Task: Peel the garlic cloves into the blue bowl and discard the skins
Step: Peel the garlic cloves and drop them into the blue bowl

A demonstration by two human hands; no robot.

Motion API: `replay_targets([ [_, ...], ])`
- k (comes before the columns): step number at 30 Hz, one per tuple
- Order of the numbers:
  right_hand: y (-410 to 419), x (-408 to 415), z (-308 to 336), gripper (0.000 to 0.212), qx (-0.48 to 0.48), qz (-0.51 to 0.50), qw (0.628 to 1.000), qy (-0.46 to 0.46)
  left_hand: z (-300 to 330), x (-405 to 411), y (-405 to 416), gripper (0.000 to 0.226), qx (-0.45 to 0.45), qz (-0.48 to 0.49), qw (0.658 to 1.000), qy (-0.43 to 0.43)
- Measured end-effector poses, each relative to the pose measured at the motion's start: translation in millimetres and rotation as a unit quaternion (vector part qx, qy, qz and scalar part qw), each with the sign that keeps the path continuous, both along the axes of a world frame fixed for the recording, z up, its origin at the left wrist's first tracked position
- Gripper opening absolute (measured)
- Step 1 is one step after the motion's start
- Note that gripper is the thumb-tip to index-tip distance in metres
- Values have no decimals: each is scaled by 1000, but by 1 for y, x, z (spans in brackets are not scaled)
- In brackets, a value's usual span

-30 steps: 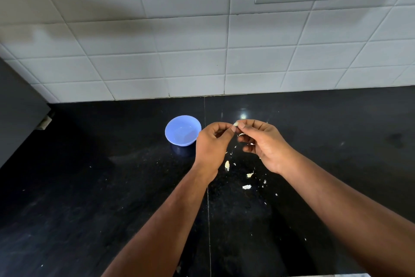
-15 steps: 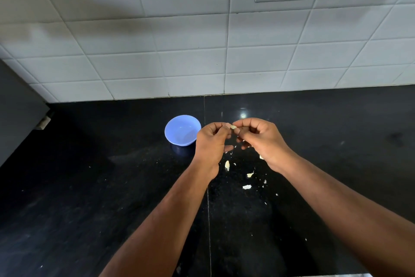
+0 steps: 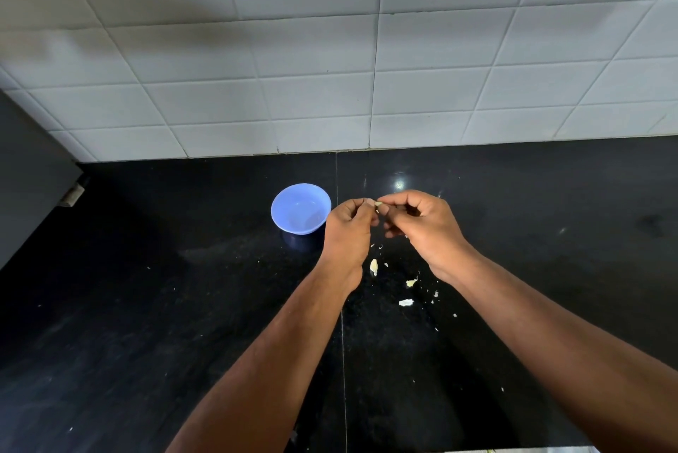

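A small pale garlic clove (image 3: 375,204) sits pinched between the left hand (image 3: 348,232) and right hand (image 3: 422,225), fingertips meeting; the smooth round blue plastic bowl (image 3: 301,208) stands just left; papery white skin scraps (image 3: 406,302) litter the glossy black stone counter (image 3: 146,306) below.

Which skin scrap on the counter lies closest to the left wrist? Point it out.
The upright pale scrap just right of the left wrist; the other scraps lie farther right and nearer the camera.

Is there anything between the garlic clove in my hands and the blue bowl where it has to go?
Nothing visible. The garlic clove is pinched between the left hand and right hand, just right of the blue bowl. Only the left hand's own fingers lie on that side; the bowl's mouth is uncovered.
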State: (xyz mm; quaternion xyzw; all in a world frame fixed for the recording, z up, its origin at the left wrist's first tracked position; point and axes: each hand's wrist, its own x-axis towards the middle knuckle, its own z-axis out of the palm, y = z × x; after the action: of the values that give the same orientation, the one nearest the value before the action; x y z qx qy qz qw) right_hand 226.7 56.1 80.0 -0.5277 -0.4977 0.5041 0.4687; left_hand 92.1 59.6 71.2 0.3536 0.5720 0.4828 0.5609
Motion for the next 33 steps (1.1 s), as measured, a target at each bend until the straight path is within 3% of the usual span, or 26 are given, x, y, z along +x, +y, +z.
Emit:
replay_targets([
  [8,6,-6,-2,14,-87,-3,990,110,3,-1,3,21,3,4,1000,-10],
  [18,10,-7,0,17,-172,-25,948,265,3,-2,2,12,25,-14,999,22],
  [26,15,-1,0,7,-171,-36,948,267,9,-4,-2,23,-8,26,999,34],
  [30,13,2,0,12,-167,-29,950,262,8,-10,2,30,-15,5,992,127],
  [33,11,5,-1,21,-157,-19,954,253,5,-16,3,5,-5,-27,984,177],
])
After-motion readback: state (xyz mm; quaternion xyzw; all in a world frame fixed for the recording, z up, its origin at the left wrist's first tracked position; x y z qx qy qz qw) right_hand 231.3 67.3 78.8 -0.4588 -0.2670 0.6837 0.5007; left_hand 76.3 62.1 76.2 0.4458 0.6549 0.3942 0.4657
